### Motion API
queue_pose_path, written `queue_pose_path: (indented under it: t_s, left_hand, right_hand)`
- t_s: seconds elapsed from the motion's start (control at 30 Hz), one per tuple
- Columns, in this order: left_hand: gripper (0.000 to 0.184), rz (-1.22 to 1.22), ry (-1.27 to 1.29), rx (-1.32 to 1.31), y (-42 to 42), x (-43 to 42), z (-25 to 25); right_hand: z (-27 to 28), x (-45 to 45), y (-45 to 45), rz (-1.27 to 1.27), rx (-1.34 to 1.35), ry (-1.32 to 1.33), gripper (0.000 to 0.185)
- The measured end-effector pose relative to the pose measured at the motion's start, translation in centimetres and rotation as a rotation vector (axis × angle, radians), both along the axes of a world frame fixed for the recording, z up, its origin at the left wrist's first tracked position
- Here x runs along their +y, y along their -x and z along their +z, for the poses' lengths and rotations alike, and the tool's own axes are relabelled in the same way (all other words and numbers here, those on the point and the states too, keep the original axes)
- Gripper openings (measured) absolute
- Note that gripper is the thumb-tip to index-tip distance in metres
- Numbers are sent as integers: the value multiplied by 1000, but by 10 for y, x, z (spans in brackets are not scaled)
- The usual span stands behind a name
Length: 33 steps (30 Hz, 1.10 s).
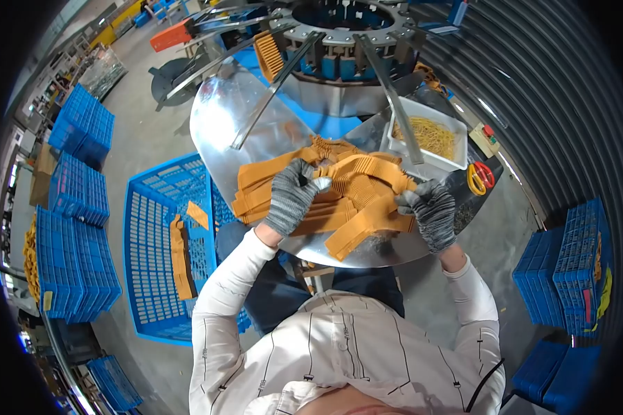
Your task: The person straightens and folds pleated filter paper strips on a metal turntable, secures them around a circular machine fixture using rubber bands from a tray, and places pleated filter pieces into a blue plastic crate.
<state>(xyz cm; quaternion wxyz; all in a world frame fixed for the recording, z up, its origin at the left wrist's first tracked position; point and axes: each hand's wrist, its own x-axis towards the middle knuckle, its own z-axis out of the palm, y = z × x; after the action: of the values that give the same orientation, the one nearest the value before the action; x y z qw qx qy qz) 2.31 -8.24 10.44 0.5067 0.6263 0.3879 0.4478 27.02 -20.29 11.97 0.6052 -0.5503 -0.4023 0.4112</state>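
Note:
Both my hands wear grey knit gloves and are closed in a pinch. My left hand (292, 197) grips one end of a ribbed orange strip (367, 164), and my right hand (430, 213) has hold of its other end. The strip arches between them above a pile of similar orange strips (294, 220). This pile lies loosely on a shiny metal plate (218, 131) in front of me. The fingertips are partly covered by the fabric.
A white tray (457, 142) of thin yellow pieces and red-and-yellow scissors (479, 178) sit at the right. Metal arms (387, 90) reach out from the round machine (346, 31) ahead. On the left stands a blue crate (142, 277) with orange strips; stacked crates (76, 263) lie beyond.

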Motion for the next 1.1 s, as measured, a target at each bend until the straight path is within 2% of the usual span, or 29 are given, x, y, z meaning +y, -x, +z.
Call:
queue_pose_path:
  t_s: [0.03,0.07,0.13,0.17,0.2,0.23,0.27,0.3,0.37,0.4,0.47,0.53,0.6,0.77,0.9,1.03,1.1]
  left_hand:
    - [29,-12,41,-26,-6,3,2]
    - [25,8,-41,41,-13,7,-1]
    - [21,9,-128,151,-27,37,-21]
    - [19,16,-170,207,-35,47,-11]
    - [15,-41,43,168,-44,53,-2]
    - [13,-43,88,238,-56,53,24]
    - [11,-46,134,307,-70,54,50]
    - [9,-50,180,377,-83,58,64]
    - [10,-165,330,81,-106,76,67]
    - [10,-220,403,-67,-114,84,67]
    - [10,-294,502,-123,-123,87,81]
    - [12,-347,590,-202,-131,94,85]
    - [13,-349,569,-230,-133,97,86]
    - [15,-297,419,-90,-134,84,115]
    - [18,-236,309,101,-140,95,113]
    - [28,-162,-238,284,-140,85,95]
    - [33,-68,-252,364,-146,86,92]
  right_hand:
    - [1,2,-5,6,-58,23,14]
    - [3,8,-16,0,-564,-7,13]
    - [21,20,-30,-74,-358,33,12]
    - [36,29,-35,-104,-253,52,11]
    - [50,39,-43,-97,-175,114,12]
    - [43,58,-66,-95,-381,148,12]
    - [46,73,-78,-97,-440,201,10]
    - [41,92,-90,-85,-618,37,9]
    - [36,124,-105,-52,-963,-293,10]
    - [40,135,-111,33,-866,-122,10]
    - [71,146,-95,196,-653,214,10]
    - [103,143,-75,245,-470,293,6]
    - [109,148,-69,312,-285,268,7]
    - [121,154,-63,301,-507,230,14]
    - [133,156,-55,302,-588,250,19]
    - [134,165,-55,331,-724,172,12]
    - [118,183,-62,298,-828,71,12]
